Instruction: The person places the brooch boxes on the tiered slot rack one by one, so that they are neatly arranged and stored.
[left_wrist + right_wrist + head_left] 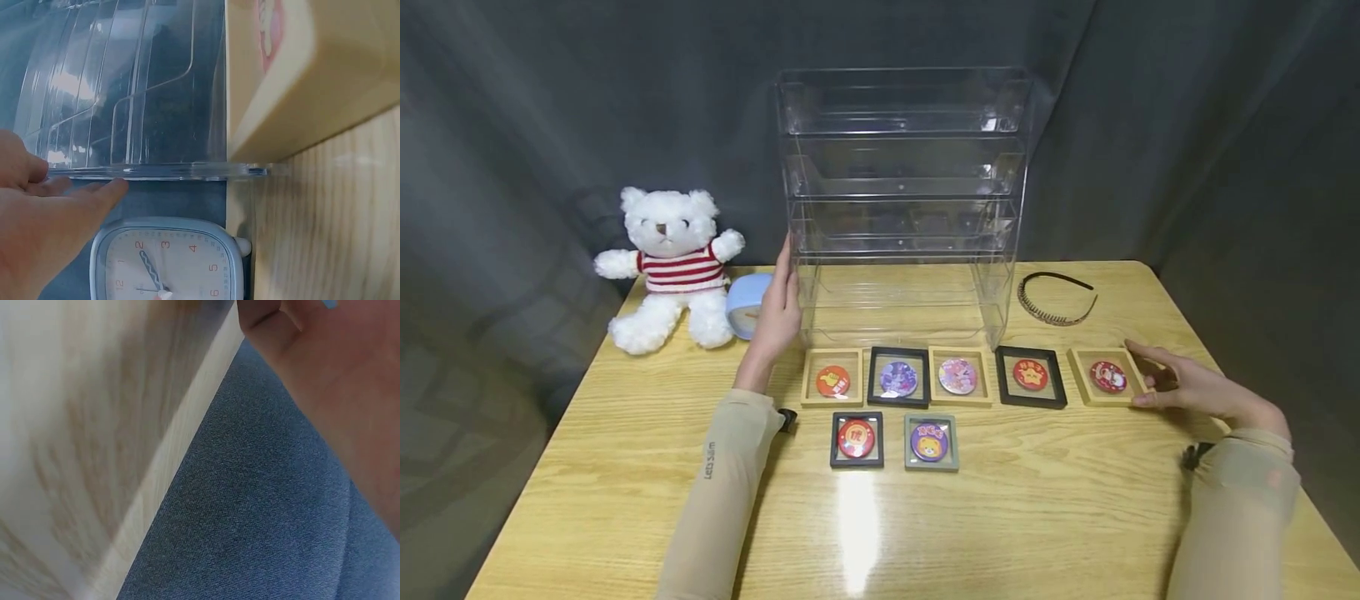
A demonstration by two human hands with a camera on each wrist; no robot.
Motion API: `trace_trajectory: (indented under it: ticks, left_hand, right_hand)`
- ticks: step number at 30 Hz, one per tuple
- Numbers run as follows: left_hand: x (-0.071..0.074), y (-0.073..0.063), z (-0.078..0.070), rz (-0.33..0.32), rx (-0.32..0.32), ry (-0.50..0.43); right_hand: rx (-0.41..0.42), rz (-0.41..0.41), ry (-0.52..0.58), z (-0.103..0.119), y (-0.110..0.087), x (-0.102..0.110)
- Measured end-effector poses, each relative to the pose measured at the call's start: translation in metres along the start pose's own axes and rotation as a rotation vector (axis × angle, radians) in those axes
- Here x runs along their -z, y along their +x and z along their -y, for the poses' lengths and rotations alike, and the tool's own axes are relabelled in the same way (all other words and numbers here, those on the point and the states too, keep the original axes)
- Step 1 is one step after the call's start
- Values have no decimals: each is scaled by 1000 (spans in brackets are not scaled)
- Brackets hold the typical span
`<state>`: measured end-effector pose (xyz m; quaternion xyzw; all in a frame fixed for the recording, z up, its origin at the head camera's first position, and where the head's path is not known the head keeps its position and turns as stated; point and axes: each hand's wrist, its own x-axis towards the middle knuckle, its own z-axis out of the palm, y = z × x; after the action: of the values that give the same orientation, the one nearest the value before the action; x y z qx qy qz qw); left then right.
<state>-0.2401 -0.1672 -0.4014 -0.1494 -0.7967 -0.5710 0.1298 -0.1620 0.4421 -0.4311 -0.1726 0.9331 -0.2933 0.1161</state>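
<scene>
My left hand [780,304] rests straight fingers against the left side of a clear tiered display rack [901,133]. In the left wrist view, the fingertips [115,187] lie along the rack's edge, above a light-blue alarm clock [169,262]. At the right end of a row of framed badges, my right hand [1202,385] grips the right edge of a light wood frame [1080,379] holding a red round badge [1108,377]. Beside it lies a black frame [1056,392] with a red star badge. The right wrist view shows only part of the hand [337,381]; the frame is outside it.
Several other badge frames lie before the rack, including a black one [880,442] and a grey-green one [953,442]. A white teddy bear [673,275] sits at left. A headband [1052,318] lies right of the rack. Dark curtain [1150,125] hangs behind the wooden table [1037,517].
</scene>
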Motion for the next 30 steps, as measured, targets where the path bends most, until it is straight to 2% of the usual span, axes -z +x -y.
trace_trajectory:
  ticks: [8, 12, 15, 18, 24, 30]
  left_hand:
    - [5, -2, 3, -9, -9, 6]
    - [0, -2, 3, -24, -40, -63]
    - [-6, -1, 4, -31, -55, -112]
    - [-9, -1, 5, -31, -42, -129]
    - [-11, -1, 5, -32, -35, -139]
    - [-9, -2, 7, -33, -31, -125]
  right_hand:
    - [30, -43, 89, -2, 4, -9]
    - [29, -51, 66, -3, 3, -7]
    - [-4, -35, 44, -4, 1, -5]
    - [-18, -25, 52, -6, -2, -5]
    - [38, -52, 132, -12, -6, -8]
    - [18, -45, 166, -10, -2, -9]
